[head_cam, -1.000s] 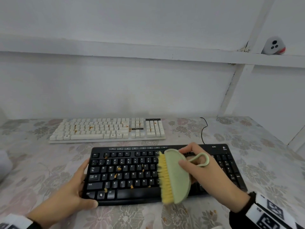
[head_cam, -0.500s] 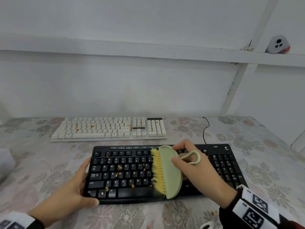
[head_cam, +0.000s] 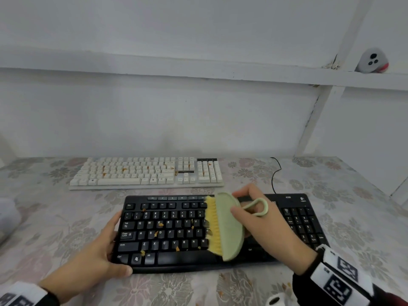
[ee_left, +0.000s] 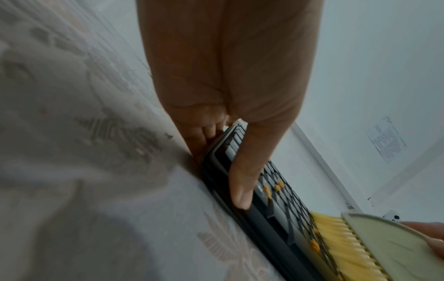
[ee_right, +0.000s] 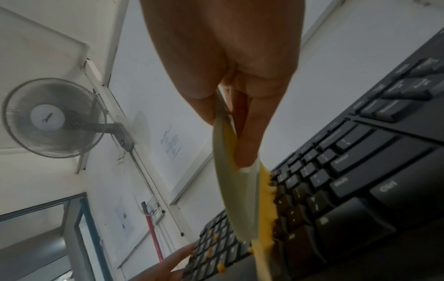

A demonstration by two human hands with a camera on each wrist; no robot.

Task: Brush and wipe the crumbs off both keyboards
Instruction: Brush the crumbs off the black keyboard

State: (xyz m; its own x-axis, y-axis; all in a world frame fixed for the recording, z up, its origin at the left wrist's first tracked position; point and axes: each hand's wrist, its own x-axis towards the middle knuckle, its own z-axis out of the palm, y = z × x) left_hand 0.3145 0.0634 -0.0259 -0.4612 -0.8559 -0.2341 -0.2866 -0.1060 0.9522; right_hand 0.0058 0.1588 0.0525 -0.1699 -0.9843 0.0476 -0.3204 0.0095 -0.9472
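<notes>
A black keyboard (head_cam: 172, 230) lies near me on the table, with orange crumbs (head_cam: 160, 224) scattered over its left keys. My right hand (head_cam: 262, 224) grips a pale green brush (head_cam: 229, 228) with yellow bristles (head_cam: 213, 226) that touch the keys at the keyboard's middle. My left hand (head_cam: 99, 257) holds the keyboard's left end, thumb (ee_left: 240, 186) along its front edge, fingers against its side. Behind it lies a white keyboard (head_cam: 145, 173) with orange crumbs on it. In the right wrist view the brush (ee_right: 238, 195) stands on edge over the keys.
A flowered cloth covers the table (head_cam: 353, 195). A black cable (head_cam: 274, 173) runs back from the black keyboard. A few crumbs (head_cam: 223, 286) lie on the cloth before the keyboard. A white object (head_cam: 6, 217) sits at the left edge, a small white device (head_cam: 373, 61) on the wall ledge.
The brush has moved away from me, from the keyboard's front edge up to its middle and top rows. My left hand has stayed on the keyboard's left end.
</notes>
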